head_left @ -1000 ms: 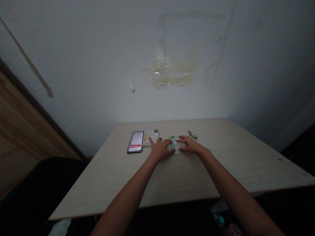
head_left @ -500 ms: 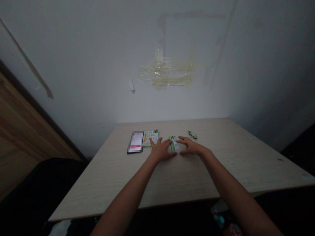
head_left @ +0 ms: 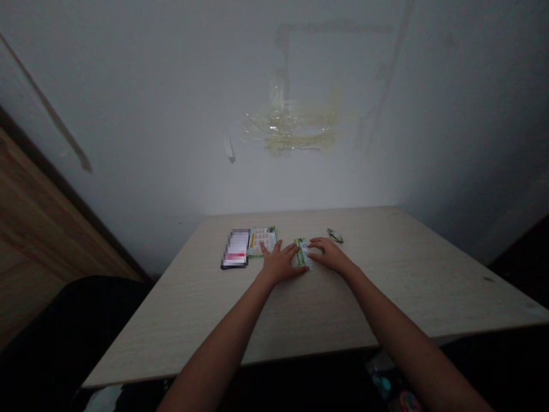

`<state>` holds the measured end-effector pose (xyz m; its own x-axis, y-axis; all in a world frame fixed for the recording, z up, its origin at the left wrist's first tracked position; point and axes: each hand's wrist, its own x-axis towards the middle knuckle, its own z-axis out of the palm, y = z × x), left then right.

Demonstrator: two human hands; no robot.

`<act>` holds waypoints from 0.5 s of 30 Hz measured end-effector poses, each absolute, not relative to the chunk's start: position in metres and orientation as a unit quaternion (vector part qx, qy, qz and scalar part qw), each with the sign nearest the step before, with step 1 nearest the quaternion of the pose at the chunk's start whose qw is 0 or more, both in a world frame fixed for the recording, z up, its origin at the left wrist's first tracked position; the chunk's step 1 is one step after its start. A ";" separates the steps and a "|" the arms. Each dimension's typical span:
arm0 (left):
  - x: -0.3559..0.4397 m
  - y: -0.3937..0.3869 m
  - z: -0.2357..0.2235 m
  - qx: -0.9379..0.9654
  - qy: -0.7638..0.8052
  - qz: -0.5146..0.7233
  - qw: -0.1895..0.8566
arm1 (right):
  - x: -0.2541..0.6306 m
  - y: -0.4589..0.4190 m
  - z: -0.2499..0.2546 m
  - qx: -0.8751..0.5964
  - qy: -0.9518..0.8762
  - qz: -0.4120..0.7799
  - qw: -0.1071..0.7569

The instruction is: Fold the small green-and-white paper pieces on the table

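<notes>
A small green and white printed packet or folded sheet (head_left: 302, 252) lies flat on the table between my hands; its exact kind is unclear. My left hand (head_left: 279, 263) rests palm down with spread fingers, its fingertips and thumb at the packet's left side and near corner. On the other side, my right hand (head_left: 329, 254) has its fingertips at the packet's right edge, fingers loosely bent and apart. Just beyond the left fingers lies a printed booklet or sheet (head_left: 262, 239) with a green border. Beyond the right hand is a small crumpled green and white piece (head_left: 335, 235).
A dark-edged phone-like device (head_left: 235, 249), its face pixelated, lies left of the booklet. The pale wooden table (head_left: 206, 320) meets a wall (head_left: 171, 103) with peeling clear tape (head_left: 295, 131). A dark chair-like shape (head_left: 81, 320) stands at the left.
The fingers of my right hand have drawn closer together, and the thumb has moved up along the packet's right edge. My left hand stays in place.
</notes>
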<state>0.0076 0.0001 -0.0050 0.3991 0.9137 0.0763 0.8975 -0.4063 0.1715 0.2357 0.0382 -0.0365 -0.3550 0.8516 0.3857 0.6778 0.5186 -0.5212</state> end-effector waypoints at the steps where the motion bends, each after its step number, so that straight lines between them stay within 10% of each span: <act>1: 0.008 0.000 -0.005 0.835 0.542 0.080 0.054 | 0.234 0.038 -0.036 -0.471 -0.813 0.128 0.319; 15: 0.008 0.000 -0.006 0.834 0.544 0.076 0.049 | 0.244 0.036 -0.025 -0.458 -0.835 0.168 0.255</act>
<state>0.0077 -0.0002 -0.0057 0.3962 0.9153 0.0732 0.9002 -0.4029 0.1653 0.2435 0.0364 -0.0254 -0.4507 0.8502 0.2722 0.6789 0.5244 -0.5139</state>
